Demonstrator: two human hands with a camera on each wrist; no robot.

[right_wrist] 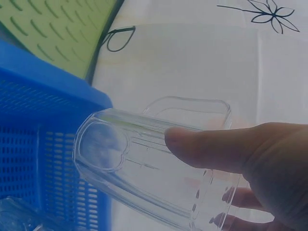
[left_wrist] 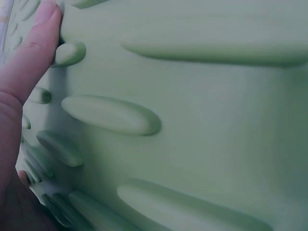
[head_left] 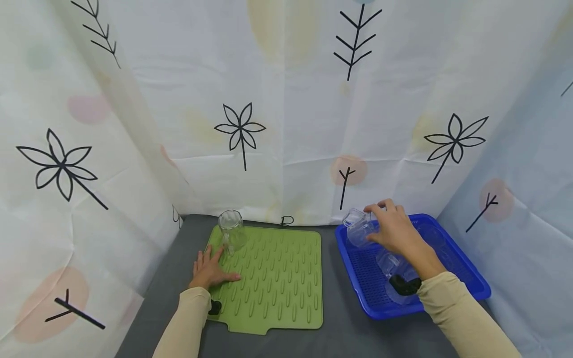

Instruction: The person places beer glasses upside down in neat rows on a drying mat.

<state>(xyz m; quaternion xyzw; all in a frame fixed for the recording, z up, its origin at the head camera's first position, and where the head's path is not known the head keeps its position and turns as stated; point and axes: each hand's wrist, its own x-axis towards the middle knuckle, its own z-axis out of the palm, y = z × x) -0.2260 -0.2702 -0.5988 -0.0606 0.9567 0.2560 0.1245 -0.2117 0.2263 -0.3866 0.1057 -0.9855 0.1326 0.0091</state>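
Clear glass mug [head_left: 358, 228] sits tilted in the right hand [head_left: 396, 233], fingers wrapped round it, lifted above the blue tray [head_left: 470, 283]; left hand [head_left: 210, 268] lies flat, fingers spread, on the green drying mat [head_left: 286, 278], likely pinning it; another mug [head_left: 231, 231] stands inverted at the mat's back corner.

Head camera looks down, forward over whole table. Left wrist camera sits close against green mat [left_wrist: 202, 96]. Right wrist camera faces blue tray [right_wrist: 43, 96], mat corner shared.

Ridged green mat [head_left: 277, 278], perforated blue tray [head_left: 358, 278], clear mug [head_left: 358, 229], grey tabletop [head_left: 331, 278]
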